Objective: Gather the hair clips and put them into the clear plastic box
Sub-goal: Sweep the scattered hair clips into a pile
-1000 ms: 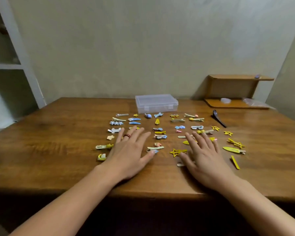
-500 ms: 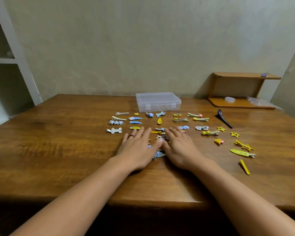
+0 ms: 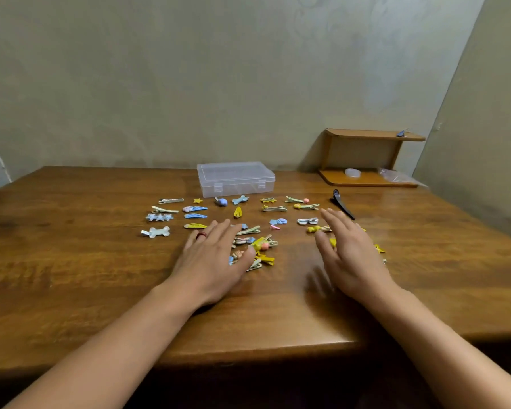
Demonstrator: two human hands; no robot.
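Hair clips (image 3: 255, 249) heaped beside left hand (image 3: 211, 261) fingers (image 3: 219, 231).

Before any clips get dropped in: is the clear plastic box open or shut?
Shut. The clear plastic box has its lid lying flat on the base, with both front latches down. No clips show inside it.

Both bare forearms reach forward from the lower corners, converging toward the middle. The left hand (image 3: 211, 261) lies palm down, flat, its fingers (image 3: 219, 231) straight and held together, thumb spread out to the right; a dark red ring sits on one finger. The right hand (image 3: 351, 255) is palm down too, fingers extended and slightly spread, pointing forward and left, its edges blurred.
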